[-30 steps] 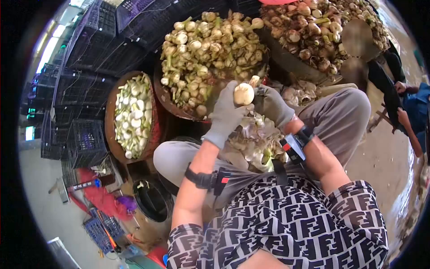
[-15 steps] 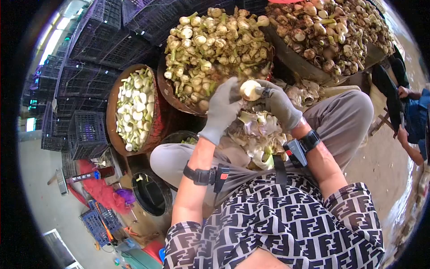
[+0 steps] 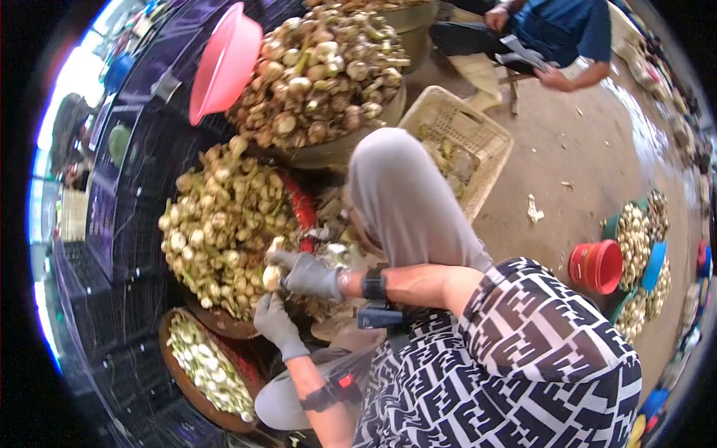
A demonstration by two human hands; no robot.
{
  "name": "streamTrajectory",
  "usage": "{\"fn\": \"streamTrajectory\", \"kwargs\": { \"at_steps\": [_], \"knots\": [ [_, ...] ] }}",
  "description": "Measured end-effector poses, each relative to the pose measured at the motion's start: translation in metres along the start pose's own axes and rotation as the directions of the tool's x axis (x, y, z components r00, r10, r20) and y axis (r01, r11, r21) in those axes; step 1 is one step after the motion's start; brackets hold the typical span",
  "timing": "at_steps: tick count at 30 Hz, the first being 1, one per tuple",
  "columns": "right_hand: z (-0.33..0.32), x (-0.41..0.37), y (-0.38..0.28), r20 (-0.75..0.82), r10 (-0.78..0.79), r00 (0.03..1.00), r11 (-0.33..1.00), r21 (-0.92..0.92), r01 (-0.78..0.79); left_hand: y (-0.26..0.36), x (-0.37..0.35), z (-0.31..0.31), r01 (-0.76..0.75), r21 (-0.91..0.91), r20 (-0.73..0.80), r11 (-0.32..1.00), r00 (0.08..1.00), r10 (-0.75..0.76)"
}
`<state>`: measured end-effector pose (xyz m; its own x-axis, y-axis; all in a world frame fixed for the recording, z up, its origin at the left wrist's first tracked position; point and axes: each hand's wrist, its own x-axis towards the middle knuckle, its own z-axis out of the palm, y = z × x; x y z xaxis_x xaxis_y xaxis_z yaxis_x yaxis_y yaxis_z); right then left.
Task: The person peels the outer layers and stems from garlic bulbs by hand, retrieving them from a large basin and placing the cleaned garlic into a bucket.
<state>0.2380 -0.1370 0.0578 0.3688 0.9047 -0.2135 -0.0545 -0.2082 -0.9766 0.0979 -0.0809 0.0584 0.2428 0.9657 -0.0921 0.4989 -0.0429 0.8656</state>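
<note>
My right hand [image 3: 314, 276], in a grey glove, is closed on a pale bulb [image 3: 272, 278] at the edge of the large heap of bulbs [image 3: 224, 224]. Just below it, my left hand [image 3: 275, 325], gloved too, has its fingers bent up against the underside of that bulb; whether they grip it is hidden. Trimmed white bulbs with green stems [image 3: 209, 366] fill a round tub [image 3: 175, 373] at the lower left. Loose peelings [image 3: 340, 254] lie beside my right wrist, between my legs.
A pink basin [image 3: 226, 63] rests by a second, browner heap [image 3: 321, 82]. Dark crates [image 3: 112, 299] stand along the left. A beige crate [image 3: 482, 134] lies beyond my knee. Another person [image 3: 560, 37] sits at the top; a red bucket [image 3: 596, 266] stands on the right floor.
The view has swung to the right, so the heaps and both hands appear further left and the floor at right shows more. My hands remain together at the bulb.
</note>
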Motion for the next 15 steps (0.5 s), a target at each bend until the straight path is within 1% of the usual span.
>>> {"fn": "streamTrajectory", "kwargs": {
  "at_steps": [1,2,3,4,5,6,7,9,11,12,15],
  "knots": [
    [0.005,0.003,0.005,-0.003,-0.033,0.999,0.999,0.014,0.033,-0.003,0.002,-0.001,0.011,0.002,0.014,1.000,1.000,-0.011],
    [0.010,0.005,0.011,-0.016,-0.054,0.998,0.999,0.001,0.054,-0.005,0.002,0.000,0.038,0.017,-0.031,0.999,0.999,-0.038],
    [0.007,0.003,0.007,-0.021,-0.076,0.997,0.997,-0.013,0.076,-0.005,0.003,0.002,0.058,0.000,-0.031,0.998,0.998,-0.058],
    [0.005,0.000,0.003,0.009,-0.022,1.000,0.999,-0.044,0.022,-0.006,0.004,0.002,0.081,-0.015,-0.037,0.997,0.996,-0.082],
    [0.003,-0.003,0.002,-0.008,-0.053,0.999,0.997,-0.048,0.052,-0.009,0.006,0.001,0.106,-0.029,-0.047,0.994,0.993,-0.107],
    [0.002,-0.004,0.002,-0.022,-0.084,0.996,0.995,-0.054,0.083,-0.011,0.008,0.001,0.154,-0.104,-0.008,0.983,0.988,-0.156],
    [0.002,-0.006,0.002,-0.036,-0.116,0.993,0.992,-0.062,0.113,-0.012,0.008,0.001,0.159,-0.137,-0.021,0.978,0.986,-0.163],
    [0.004,-0.005,0.006,-0.045,-0.126,0.991,0.991,-0.039,0.124,-0.010,0.007,0.005,0.164,-0.209,-0.043,0.964,0.983,-0.177],
    [0.002,-0.004,0.011,-0.059,-0.139,0.989,0.990,-0.025,0.138,-0.008,0.007,-0.001,0.067,-0.100,0.060,0.993,0.996,-0.061],
    [-0.010,-0.008,-0.003,0.037,-0.004,0.999,1.000,-0.022,0.005,-0.005,0.006,-0.004,0.013,-0.049,0.112,0.999,0.994,-0.007],
    [0.008,0.010,0.032,-0.080,-0.036,0.996,0.959,0.279,0.057,0.037,-0.010,0.004,0.251,-0.285,0.174,0.925,0.963,-0.207]
  ]
}}
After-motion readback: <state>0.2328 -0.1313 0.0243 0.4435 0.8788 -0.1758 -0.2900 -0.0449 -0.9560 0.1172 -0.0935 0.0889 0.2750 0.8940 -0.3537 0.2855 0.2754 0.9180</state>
